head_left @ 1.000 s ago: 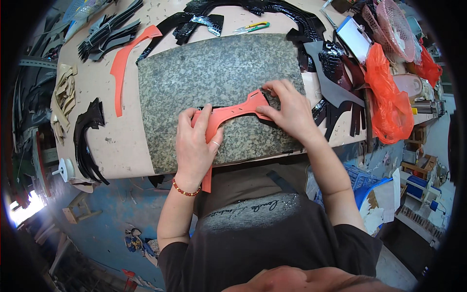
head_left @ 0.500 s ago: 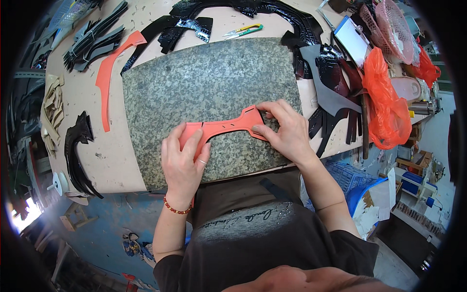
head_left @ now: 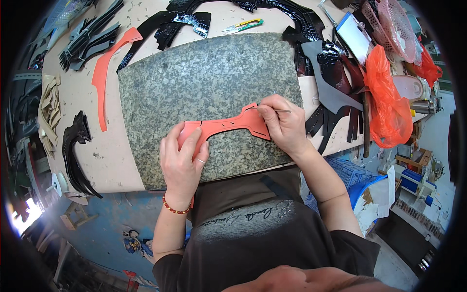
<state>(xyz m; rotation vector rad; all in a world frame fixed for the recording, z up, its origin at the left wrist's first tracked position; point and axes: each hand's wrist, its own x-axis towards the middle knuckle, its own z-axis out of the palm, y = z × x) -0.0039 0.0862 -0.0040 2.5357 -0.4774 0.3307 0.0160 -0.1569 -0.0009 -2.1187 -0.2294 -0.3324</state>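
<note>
A coral-red template (head_left: 226, 124) with small slots lies on the speckled stone slab (head_left: 204, 73). Along its near edge shows a dark rim, perhaps a black piece beneath. My left hand (head_left: 182, 151) grips the template's left end, fingers on top and thumb at the near edge. Pinched in my right hand (head_left: 284, 124) is a thin, pen-like tool (head_left: 283, 110). Its tip points at a slot in the upper right corner of the template; whether it touches cannot be told. That hand rests by the template's right end.
A second coral-red strip (head_left: 100, 80) lies left of the slab. Yellow-and-green thread snips (head_left: 243, 26) and black glossy pieces (head_left: 182, 27) lie beyond it. To the right are a grey template (head_left: 326, 80), a clipboard (head_left: 352, 39) and a red plastic bag (head_left: 384, 102).
My right hand has let go of the template's right end and now holds the pen-like tool over its upper corner. My left hand stays on the left end.
</note>
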